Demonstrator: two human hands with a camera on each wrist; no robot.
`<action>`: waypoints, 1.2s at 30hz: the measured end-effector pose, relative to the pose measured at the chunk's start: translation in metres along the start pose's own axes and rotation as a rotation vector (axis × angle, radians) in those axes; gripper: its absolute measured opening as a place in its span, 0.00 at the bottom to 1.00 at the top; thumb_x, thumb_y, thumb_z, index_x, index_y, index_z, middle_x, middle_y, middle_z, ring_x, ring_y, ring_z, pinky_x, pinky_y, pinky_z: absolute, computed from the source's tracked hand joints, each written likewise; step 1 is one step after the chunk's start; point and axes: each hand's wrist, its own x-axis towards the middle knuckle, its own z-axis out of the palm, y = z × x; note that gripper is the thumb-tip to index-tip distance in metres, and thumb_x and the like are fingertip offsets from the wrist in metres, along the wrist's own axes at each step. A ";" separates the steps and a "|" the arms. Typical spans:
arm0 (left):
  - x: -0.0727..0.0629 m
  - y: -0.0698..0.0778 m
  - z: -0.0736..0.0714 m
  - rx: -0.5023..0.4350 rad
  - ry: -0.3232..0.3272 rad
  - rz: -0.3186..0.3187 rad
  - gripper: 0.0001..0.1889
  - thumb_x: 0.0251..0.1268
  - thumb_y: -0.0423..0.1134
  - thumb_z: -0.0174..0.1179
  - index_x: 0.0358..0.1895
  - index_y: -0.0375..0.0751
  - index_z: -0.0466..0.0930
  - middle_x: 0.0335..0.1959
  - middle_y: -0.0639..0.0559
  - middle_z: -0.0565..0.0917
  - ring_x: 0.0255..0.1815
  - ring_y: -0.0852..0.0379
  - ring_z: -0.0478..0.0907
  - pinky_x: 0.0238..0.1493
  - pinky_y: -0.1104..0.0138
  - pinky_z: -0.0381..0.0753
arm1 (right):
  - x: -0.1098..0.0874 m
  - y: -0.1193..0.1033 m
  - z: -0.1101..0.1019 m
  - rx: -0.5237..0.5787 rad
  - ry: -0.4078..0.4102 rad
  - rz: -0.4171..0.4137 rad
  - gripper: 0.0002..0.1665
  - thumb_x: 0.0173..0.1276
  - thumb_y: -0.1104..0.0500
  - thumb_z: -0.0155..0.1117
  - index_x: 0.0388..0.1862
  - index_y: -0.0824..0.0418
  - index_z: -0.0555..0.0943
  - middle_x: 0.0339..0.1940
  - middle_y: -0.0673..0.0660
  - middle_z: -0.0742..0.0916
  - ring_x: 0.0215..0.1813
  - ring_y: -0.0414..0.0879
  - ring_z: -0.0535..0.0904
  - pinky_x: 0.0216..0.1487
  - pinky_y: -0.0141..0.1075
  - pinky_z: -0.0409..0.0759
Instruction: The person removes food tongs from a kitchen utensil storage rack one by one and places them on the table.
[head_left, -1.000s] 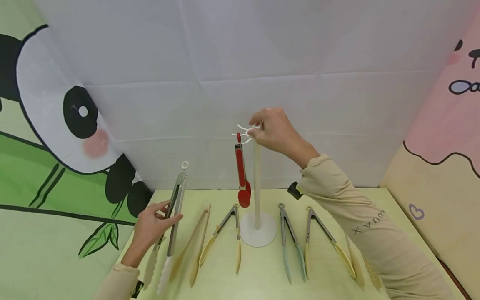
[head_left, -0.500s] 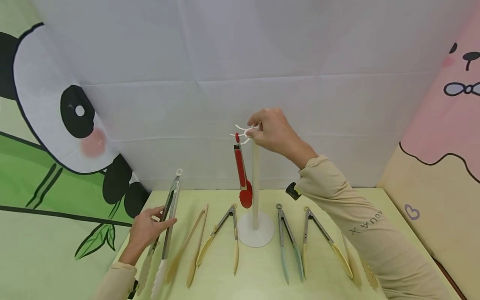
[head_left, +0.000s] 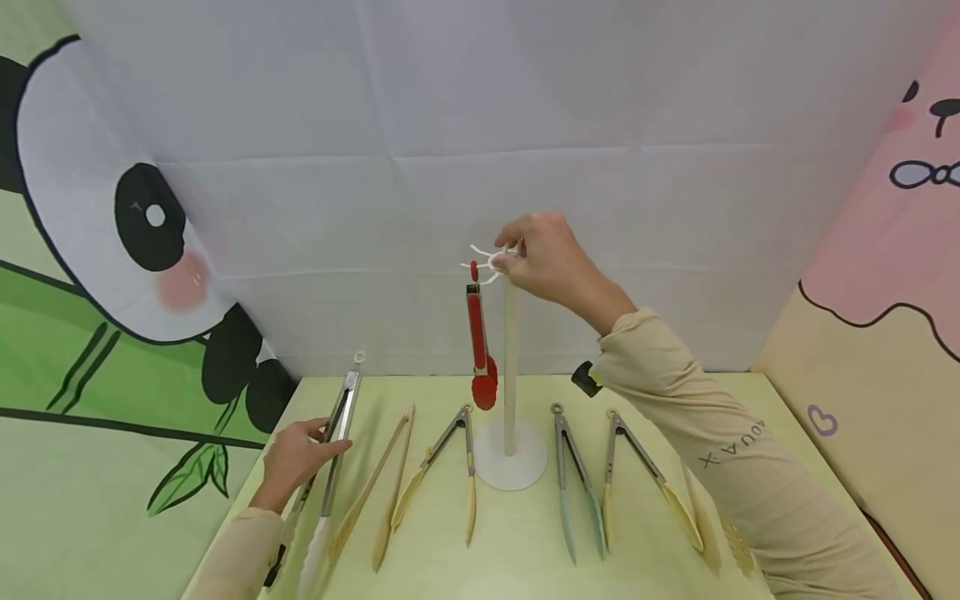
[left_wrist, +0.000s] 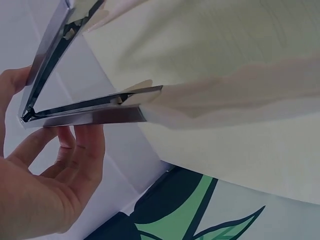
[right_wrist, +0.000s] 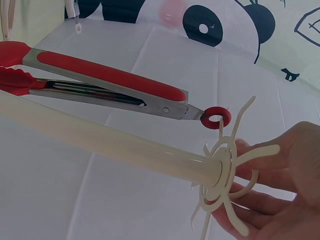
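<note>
My left hand (head_left: 296, 458) holds silver tongs with white tips (head_left: 335, 467) between thumb and fingers at the table's left side. In the left wrist view these tongs (left_wrist: 95, 117) stand spread, fingertips against one arm and the thumb by the other. My right hand (head_left: 551, 262) pinches the white hook ring atop an upright stand (head_left: 511, 367). From one hook, red-and-silver tongs (head_left: 477, 333) hang by their red loop, heads down. The right wrist view shows the ring's hooks (right_wrist: 255, 152) fanning out, with fingers behind them.
Wooden tongs (head_left: 392, 500) and yellow-tipped tongs (head_left: 471, 467) lie left of the stand's round base (head_left: 517, 475). Green-tipped tongs (head_left: 588, 492) and more yellow-tipped tongs (head_left: 675, 504) lie to its right. Further pale tongs are partly hidden by the right sleeve (head_left: 720, 467). A white cloth (head_left: 420, 208) hangs behind.
My left hand has shifted slightly left and down, and the tongs' ring end has dropped lower. My right hand stays at the hook ring; the red tongs swing a little.
</note>
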 end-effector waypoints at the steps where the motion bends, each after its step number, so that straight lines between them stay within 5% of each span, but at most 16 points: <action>1: 0.001 -0.001 0.002 0.005 -0.006 -0.004 0.38 0.51 0.54 0.67 0.59 0.29 0.73 0.41 0.36 0.81 0.26 0.52 0.75 0.21 0.63 0.71 | 0.000 0.000 0.000 0.001 -0.001 0.001 0.11 0.62 0.62 0.66 0.41 0.67 0.85 0.30 0.57 0.86 0.32 0.49 0.77 0.36 0.38 0.73; 17: 0.017 -0.016 0.027 0.071 -0.058 -0.053 0.32 0.49 0.52 0.68 0.55 0.33 0.78 0.31 0.45 0.82 0.22 0.53 0.72 0.19 0.62 0.66 | 0.001 0.003 0.001 -0.005 0.001 -0.004 0.11 0.62 0.62 0.66 0.41 0.67 0.85 0.30 0.57 0.85 0.31 0.49 0.76 0.36 0.38 0.72; 28: 0.019 -0.026 0.040 0.081 -0.057 -0.076 0.35 0.49 0.49 0.67 0.56 0.25 0.74 0.42 0.33 0.82 0.27 0.49 0.76 0.24 0.57 0.72 | 0.000 0.002 0.002 0.003 0.003 0.001 0.11 0.62 0.62 0.66 0.42 0.67 0.85 0.30 0.57 0.85 0.32 0.48 0.75 0.36 0.38 0.71; 36: 0.019 -0.025 0.049 0.107 -0.046 -0.098 0.31 0.49 0.47 0.66 0.52 0.25 0.76 0.32 0.39 0.81 0.25 0.49 0.74 0.24 0.56 0.72 | -0.001 0.002 0.001 0.008 0.007 -0.001 0.11 0.62 0.62 0.66 0.41 0.67 0.85 0.32 0.58 0.85 0.33 0.49 0.75 0.37 0.38 0.72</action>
